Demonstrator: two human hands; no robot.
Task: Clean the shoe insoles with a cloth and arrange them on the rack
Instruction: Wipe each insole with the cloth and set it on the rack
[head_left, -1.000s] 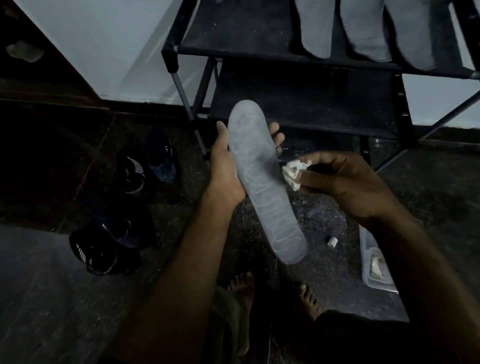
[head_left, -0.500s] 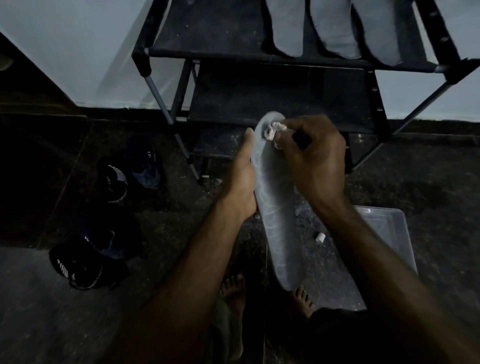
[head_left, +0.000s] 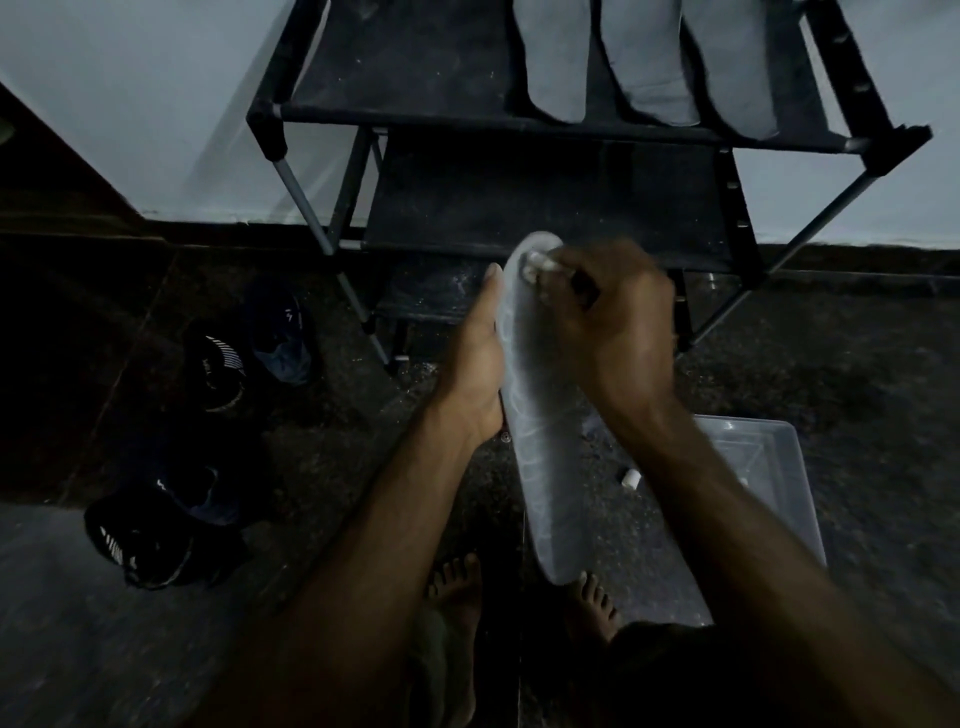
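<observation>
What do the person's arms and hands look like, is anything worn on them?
Both forearms are bare to the bottom of the frame: no sleeves show. The left hand and the right hand wear no gloves; no watch, ring or bracelet can be made out, though the dim, slightly blurred picture could hide small items.

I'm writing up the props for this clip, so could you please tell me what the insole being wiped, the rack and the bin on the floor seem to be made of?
Insole: probably foam or rubber, matt pale grey, thin and holding its flat shape with pale wipe streaks on it.
Rack: grey tubes, likely metal, with dark joints and black matt shelves that look like fabric.
Bin: translucent plastic, smooth and slightly glossy.
</observation>
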